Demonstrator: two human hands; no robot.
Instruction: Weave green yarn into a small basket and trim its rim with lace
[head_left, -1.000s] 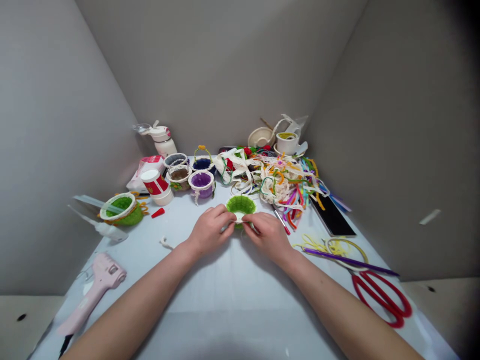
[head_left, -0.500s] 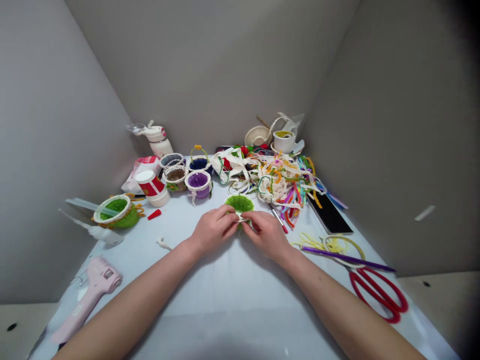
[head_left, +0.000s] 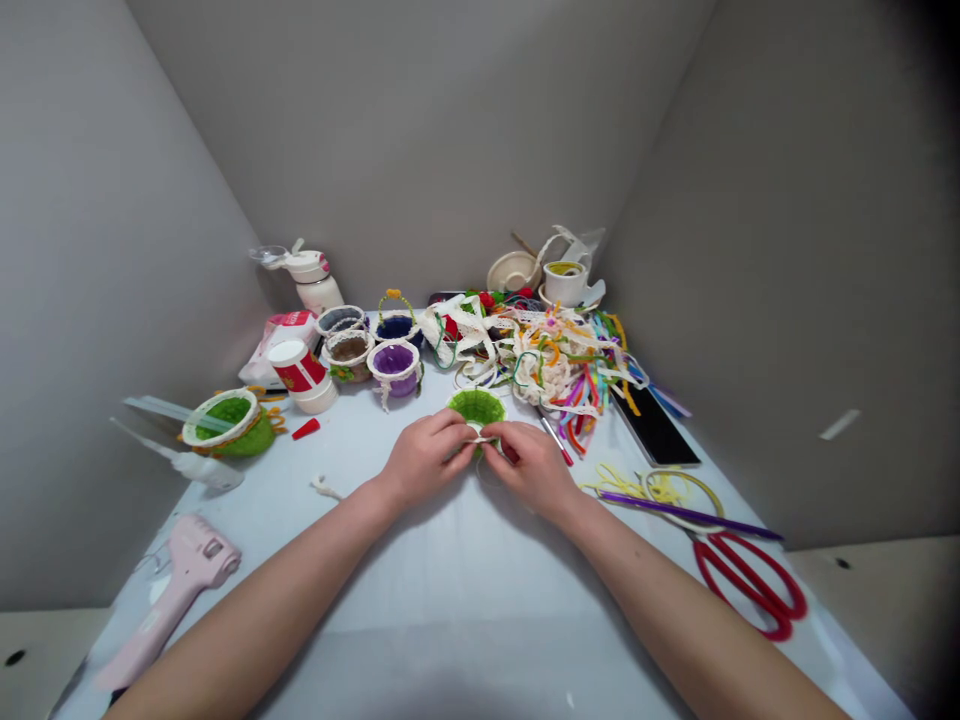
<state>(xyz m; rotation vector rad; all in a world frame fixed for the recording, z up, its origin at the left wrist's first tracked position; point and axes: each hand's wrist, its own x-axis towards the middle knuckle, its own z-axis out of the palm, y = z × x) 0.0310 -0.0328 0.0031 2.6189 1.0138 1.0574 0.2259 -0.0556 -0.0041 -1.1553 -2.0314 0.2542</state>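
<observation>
A small green woven basket (head_left: 477, 405) stands on the white table (head_left: 450, 560) at the middle. My left hand (head_left: 424, 457) and my right hand (head_left: 531, 464) meet at its near rim. Both pinch a short strip of white lace trim (head_left: 480, 437) against the basket's edge, fingers closed. The near side of the basket is hidden behind my fingers.
A heap of lace and coloured pipe cleaners (head_left: 559, 365) lies behind right. Several small baskets (head_left: 394, 362), a red-labelled cup (head_left: 294, 368) and a green basket (head_left: 225, 420) sit left. Pink glue gun (head_left: 176, 580) at near left; red scissors (head_left: 750, 585), purple stick and black phone (head_left: 652, 425) at right.
Both hands stay at the basket's rim; the fingertips have closed in slightly on the lace. The view has shifted a little.
</observation>
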